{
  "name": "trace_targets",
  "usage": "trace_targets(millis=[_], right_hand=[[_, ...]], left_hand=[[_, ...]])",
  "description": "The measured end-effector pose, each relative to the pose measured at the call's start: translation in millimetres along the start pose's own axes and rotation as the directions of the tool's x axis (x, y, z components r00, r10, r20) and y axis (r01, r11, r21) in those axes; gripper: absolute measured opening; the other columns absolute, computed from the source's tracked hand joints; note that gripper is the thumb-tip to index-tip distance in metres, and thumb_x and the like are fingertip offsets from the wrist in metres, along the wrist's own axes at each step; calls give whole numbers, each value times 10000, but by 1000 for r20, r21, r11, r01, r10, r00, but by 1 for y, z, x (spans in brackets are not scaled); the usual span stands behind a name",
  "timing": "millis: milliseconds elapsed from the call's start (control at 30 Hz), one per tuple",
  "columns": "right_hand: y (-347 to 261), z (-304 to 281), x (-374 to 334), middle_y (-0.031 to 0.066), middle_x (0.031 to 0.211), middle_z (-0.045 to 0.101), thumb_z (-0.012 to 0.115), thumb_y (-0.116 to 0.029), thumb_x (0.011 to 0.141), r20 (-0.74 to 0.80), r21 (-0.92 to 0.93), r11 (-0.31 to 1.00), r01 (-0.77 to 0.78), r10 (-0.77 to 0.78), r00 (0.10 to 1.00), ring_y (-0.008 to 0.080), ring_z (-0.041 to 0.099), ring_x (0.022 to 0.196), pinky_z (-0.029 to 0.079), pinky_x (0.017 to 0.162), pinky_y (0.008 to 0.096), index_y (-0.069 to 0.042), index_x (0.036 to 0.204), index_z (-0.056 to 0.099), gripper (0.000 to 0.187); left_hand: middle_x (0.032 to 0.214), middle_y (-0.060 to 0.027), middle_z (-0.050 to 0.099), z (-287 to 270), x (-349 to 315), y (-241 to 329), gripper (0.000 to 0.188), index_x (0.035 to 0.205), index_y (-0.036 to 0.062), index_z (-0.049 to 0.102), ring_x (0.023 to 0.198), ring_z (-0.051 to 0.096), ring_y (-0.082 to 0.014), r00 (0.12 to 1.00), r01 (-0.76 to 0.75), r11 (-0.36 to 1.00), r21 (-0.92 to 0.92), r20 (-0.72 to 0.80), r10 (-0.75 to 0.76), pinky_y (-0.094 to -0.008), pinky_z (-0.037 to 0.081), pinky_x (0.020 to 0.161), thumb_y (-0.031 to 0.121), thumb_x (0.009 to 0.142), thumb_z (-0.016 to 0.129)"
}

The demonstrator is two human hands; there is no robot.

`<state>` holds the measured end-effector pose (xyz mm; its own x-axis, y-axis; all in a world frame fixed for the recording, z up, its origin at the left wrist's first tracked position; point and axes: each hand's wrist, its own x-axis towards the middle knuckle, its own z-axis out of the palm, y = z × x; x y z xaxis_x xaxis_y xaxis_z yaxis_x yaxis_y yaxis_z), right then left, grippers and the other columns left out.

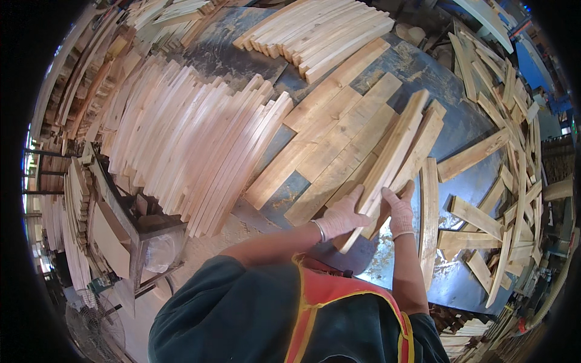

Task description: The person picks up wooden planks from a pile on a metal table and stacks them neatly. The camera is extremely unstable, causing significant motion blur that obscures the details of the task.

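Note:
My left hand (341,218), in a pale knitted glove, is closed around the lower part of a long wooden plank (394,154), tilted on its edge. Beside it leans a second wooden plank (427,140). The lower part of that one is in the grip of my gloved right hand (399,213), thumb toward the first plank. Both planks slant up and to the right above the dark metal table (463,118). Just left of them, several planks (342,130) lie flat side by side. Another plank (428,221) lies right of my right hand.
A large row of pale strips (187,130) stands at the left, another stack (321,30) at the far side. Loose offcuts (477,216) are heaped along the table's right side. A metal-framed bin (160,228) and a fan (94,323) are at the lower left.

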<state>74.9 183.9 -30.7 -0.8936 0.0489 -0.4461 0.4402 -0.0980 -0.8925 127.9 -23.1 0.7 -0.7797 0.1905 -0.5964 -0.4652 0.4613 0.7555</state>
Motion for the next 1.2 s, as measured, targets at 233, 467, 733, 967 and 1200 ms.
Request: trace_targets(millis=[233,467,733,967,1200], right_hand=[[-12,-38,-15,162,1369,666,778,-68,863,105,330,928,-172,145,984,299,697,1166,578,1024,424,-10,1601,400,831],[-8,-58,-75,94,1132,675,778,-124,888,-218,-303,952,38,-108,970,192,632,923,546,838,352,6,1527,506,706],[36,-40,-69,299,1593,382,878,-259,694,-253,-848,525,-69,-287,924,492,529,1381,479,1144,474,-137,1672,297,1144],[31,-69,-90,250,1571,468,879,-195,703,-255,-754,655,49,-360,898,417,501,1437,431,1199,428,-78,1676,305,1136],[37,-65,-124,225,1623,432,860,-143,724,-340,-792,603,-93,-310,888,388,478,1470,410,1216,415,-82,1653,367,1053]], left_hand=[[1593,-131,514,3,-4,-12,1013,1713,50,219,1458,485,-219,918,-52,664,-746,227,326,-370,378,1227,179,878,777],[1614,-215,489,61,-31,2,1140,1736,87,125,1425,558,-311,940,-18,966,-258,325,104,-403,435,1186,393,867,797],[1612,-185,438,-1,-48,-45,990,1612,97,419,1489,430,-396,859,12,599,801,-315,404,-538,393,1197,571,821,778],[1535,-201,521,-43,-52,-61,989,1654,121,345,1384,524,-416,969,50,906,421,-239,58,-506,458,1145,415,824,794],[1423,-246,592,-12,-22,-30,969,1661,86,343,1295,597,-384,955,32,783,621,-250,160,-456,504,1081,336,847,806]])
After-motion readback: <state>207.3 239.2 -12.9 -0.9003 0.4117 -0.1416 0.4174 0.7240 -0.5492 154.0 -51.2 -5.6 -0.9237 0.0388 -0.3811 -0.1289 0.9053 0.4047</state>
